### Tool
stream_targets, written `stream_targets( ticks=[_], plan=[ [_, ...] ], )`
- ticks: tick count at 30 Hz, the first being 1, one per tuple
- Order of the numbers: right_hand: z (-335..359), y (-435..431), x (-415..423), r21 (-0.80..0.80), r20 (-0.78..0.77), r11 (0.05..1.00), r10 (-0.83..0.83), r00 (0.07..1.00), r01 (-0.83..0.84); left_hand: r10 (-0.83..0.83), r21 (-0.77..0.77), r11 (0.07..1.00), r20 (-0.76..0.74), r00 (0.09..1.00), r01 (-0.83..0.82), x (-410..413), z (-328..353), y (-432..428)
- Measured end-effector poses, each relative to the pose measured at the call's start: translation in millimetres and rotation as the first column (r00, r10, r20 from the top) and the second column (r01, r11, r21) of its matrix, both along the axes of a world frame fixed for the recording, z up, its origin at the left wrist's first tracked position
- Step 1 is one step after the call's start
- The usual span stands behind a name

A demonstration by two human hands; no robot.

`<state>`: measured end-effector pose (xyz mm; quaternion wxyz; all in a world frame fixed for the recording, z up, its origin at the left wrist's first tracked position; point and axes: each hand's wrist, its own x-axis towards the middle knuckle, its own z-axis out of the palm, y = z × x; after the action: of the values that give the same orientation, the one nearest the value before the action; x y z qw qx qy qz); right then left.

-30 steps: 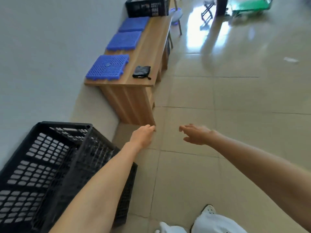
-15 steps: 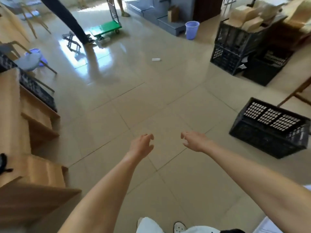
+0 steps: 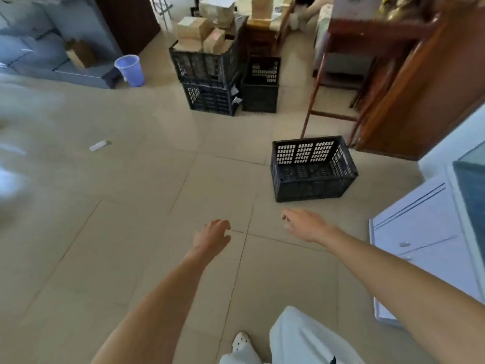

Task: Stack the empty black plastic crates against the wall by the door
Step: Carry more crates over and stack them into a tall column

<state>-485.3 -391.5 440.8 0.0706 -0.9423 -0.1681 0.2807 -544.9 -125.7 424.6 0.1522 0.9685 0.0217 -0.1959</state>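
Observation:
An empty black plastic crate (image 3: pixel 312 169) stands upright on the tiled floor, ahead and to the right. My right hand (image 3: pixel 304 225) hangs just in front of it, a short way from its near wall, fingers apart and holding nothing. My left hand (image 3: pixel 214 236) is further left over bare tiles, also with loosely spread fingers and nothing in it. Further back, two stacked black crates (image 3: pixel 210 80) hold cardboard boxes, and two more black crates (image 3: pixel 261 85) are stacked beside them.
A wooden stool frame (image 3: pixel 338 82) and a brown wooden cabinet (image 3: pixel 425 95) stand behind the near crate. A white cabinet (image 3: pixel 420 232) is at the right. A blue bin (image 3: pixel 130 70) and grey steps (image 3: pixel 52 56) sit at the back left. A scrap of paper (image 3: pixel 98 145) lies on the floor.
My view has swung right, away from the wall, bench and the crate there, towards the room. The lone black crate is now nearer and more central. Both hands stay held out, holding nothing.

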Motion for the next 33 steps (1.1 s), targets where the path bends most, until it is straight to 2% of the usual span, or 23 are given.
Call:
stream_targets(
  ticks=[4,11,18,26,33],
  plan=[
    [-17.8,-48.6,48.1,-0.014,-0.053,0.986,-0.166,0.985,0.165,-0.139,-0.022,0.99,0.005,0.99,0.14,93.2,-6.5,-43.5],
    [-47.6,-128.0,154.0,-0.025,-0.134,0.961,-0.278,0.951,0.277,-0.292,0.053,0.954,-0.065,0.954,0.296,251.7,-24.1,-115.5],
    [-50.7,-207.0,280.2,-0.028,-0.147,0.924,-0.381,0.913,0.382,-0.343,-0.015,0.939,-0.04,0.938,0.343,411.0,-19.2,-210.9],
    [-87.4,-250.2,392.2,-0.048,-0.226,0.891,-0.451,0.864,0.452,-0.427,0.008,0.904,-0.037,0.904,0.427,564.3,-43.9,-262.0],
    [-121.1,-267.1,481.5,-0.036,-0.253,0.793,-0.596,0.762,0.609,-0.476,0.009,0.879,-0.015,0.879,0.476,692.3,-79.2,-317.1]
  ],
)
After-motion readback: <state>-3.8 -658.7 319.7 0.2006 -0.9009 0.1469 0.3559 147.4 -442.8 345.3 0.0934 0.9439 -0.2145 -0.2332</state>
